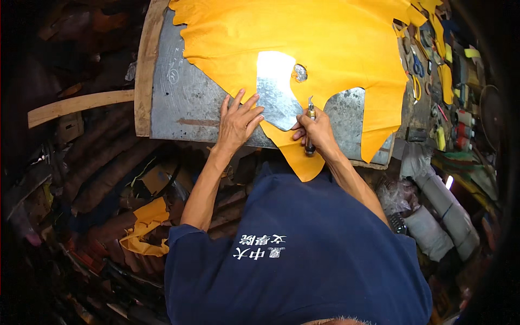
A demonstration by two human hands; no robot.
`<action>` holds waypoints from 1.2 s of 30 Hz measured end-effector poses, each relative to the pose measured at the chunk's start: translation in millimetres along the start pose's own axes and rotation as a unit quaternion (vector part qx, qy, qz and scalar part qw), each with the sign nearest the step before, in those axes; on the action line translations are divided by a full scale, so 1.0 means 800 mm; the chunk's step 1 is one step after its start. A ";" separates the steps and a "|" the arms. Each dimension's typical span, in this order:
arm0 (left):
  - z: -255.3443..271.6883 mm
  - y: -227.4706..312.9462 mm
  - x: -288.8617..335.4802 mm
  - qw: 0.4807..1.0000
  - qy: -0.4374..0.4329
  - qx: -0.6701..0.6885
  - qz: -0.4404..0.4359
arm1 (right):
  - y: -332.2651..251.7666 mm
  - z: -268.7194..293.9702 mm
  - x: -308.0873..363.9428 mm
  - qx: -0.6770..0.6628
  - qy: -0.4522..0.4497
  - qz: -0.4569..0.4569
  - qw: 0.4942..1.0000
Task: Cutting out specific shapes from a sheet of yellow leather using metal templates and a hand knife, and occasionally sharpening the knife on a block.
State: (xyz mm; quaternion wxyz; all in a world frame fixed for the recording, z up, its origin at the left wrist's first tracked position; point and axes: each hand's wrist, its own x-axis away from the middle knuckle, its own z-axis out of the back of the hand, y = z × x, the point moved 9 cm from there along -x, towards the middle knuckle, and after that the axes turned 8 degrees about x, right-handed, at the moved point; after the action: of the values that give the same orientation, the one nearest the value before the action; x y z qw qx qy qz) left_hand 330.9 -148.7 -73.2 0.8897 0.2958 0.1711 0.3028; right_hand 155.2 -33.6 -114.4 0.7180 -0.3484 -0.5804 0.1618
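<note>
A large yellow leather hide lies over a grey metal-topped table. On its near part rests a shiny metal template, with a narrow leather tongue hanging off the table's front edge below it. My left hand lies flat, fingers spread, with its fingertips at the template's left edge. My right hand is closed around a hook-bladed knife, held beside the template's right edge, hooked tip pointing away from me. Some of that hand's fingers touch the template's lower right corner.
Scissors with yellow handles, blue-handled scissors and other tools crowd the right side. Wrapped rolls stand at lower right. A wooden strip juts out left of the table. Yellow leather scraps lie lower left.
</note>
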 end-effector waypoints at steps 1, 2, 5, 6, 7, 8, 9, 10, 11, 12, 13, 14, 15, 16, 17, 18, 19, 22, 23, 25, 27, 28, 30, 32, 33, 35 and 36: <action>0.001 -0.001 -0.001 1.000 -0.001 -0.006 0.002 | 0.002 -0.001 -0.003 -0.008 -0.008 -0.007 1.000; 0.000 -0.001 -0.001 1.000 -0.005 0.003 0.005 | 0.001 -0.001 -0.001 -0.018 -0.012 -0.012 1.000; 0.002 -0.004 -0.013 0.999 -0.039 0.001 0.007 | 0.002 -0.002 -0.004 -0.033 -0.021 0.005 0.999; 0.001 -0.007 -0.024 0.998 -0.055 -0.039 0.007 | 0.003 0.000 -0.004 -0.028 -0.016 -0.004 0.999; 0.002 -0.009 -0.035 0.994 -0.072 -0.076 0.006 | 0.004 -0.001 -0.005 -0.036 -0.017 -0.006 0.999; 0.003 -0.014 -0.048 0.994 -0.078 -0.079 0.005 | 0.004 -0.002 -0.004 -0.033 -0.022 -0.003 0.999; 0.005 -0.024 -0.068 0.990 -0.074 -0.123 -0.004 | 0.003 -0.002 -0.003 -0.030 -0.026 0.000 0.999; 0.002 -0.032 -0.088 0.984 -0.069 -0.162 -0.015 | 0.003 0.001 -0.002 -0.034 -0.022 -0.004 0.999; 0.000 -0.040 -0.107 0.984 -0.075 -0.159 -0.019 | -0.001 -0.001 -0.002 -0.035 -0.024 -0.002 0.999; 0.002 -0.050 -0.123 0.981 -0.078 -0.175 -0.023 | -0.002 -0.002 -0.001 -0.037 -0.025 -0.001 0.999; 0.004 -0.056 -0.137 0.978 -0.081 -0.190 -0.031 | 0.001 0.000 -0.003 -0.044 -0.015 -0.005 0.999; 0.004 -0.057 -0.144 0.978 -0.089 -0.183 -0.043 | 0.005 -0.001 -0.005 -0.043 -0.018 -0.006 0.999; 0.002 -0.055 -0.151 0.981 -0.107 -0.150 -0.062 | 0.006 -0.002 -0.007 -0.043 -0.021 -0.007 0.999; 0.002 -0.053 -0.155 0.982 -0.123 -0.118 -0.080 | 0.005 -0.003 -0.007 -0.043 -0.017 -0.009 0.999; 0.003 -0.047 -0.158 0.981 -0.131 -0.112 -0.092 | 0.005 0.001 -0.006 -0.051 -0.004 -0.013 0.999; -0.001 -0.041 -0.154 0.974 -0.161 -0.115 -0.109 | 0.002 0.001 -0.004 -0.045 -0.003 -0.010 0.999; -0.003 -0.035 -0.151 0.967 -0.190 -0.116 -0.125 | 0.000 0.003 -0.002 -0.038 -0.001 -0.006 0.999; 0.000 -0.035 -0.147 0.960 -0.207 -0.102 -0.158 | 0.002 0.004 0.001 -0.034 0.026 -0.007 0.999; -0.002 -0.038 -0.146 0.957 -0.214 -0.094 -0.170 | 0.003 0.003 0.001 -0.025 0.034 -0.005 0.999; -0.009 -0.047 -0.141 0.954 -0.223 -0.070 -0.186 | 0.013 0.003 0.003 -0.021 0.065 -0.013 0.998; -0.008 -0.051 -0.140 0.955 -0.212 -0.060 -0.199 | 0.014 0.003 0.007 -0.001 0.110 0.007 0.994; -0.007 -0.051 -0.138 0.952 -0.216 -0.048 -0.211 | 0.012 -0.001 0.013 -0.003 0.126 -0.001 0.992; -0.001 -0.054 -0.137 0.958 -0.186 -0.048 -0.212 | 0.007 0.006 0.029 0.024 0.210 -0.015 0.977; -0.002 -0.051 -0.142 0.959 -0.176 -0.029 -0.220 | 0.013 0.006 0.046 0.076 0.284 0.025 0.955; -0.001 -0.051 -0.144 0.961 -0.166 -0.022 -0.219 | 0.012 0.008 0.060 0.125 0.343 0.070 0.928; -0.001 -0.051 -0.145 0.960 -0.161 -0.013 -0.228 | 0.013 -0.007 0.074 0.146 0.348 0.059 0.924; 0.001 -0.053 -0.144 0.960 -0.151 -0.012 -0.234 | 0.013 -0.019 0.078 0.185 0.325 0.045 0.926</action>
State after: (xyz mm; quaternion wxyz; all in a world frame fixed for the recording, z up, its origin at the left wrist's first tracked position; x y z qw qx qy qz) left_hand 262.6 -250.0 -84.7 0.9548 0.2786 0.0956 0.0402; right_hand 188.6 8.5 -77.5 0.9110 -0.2680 -0.2589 0.1765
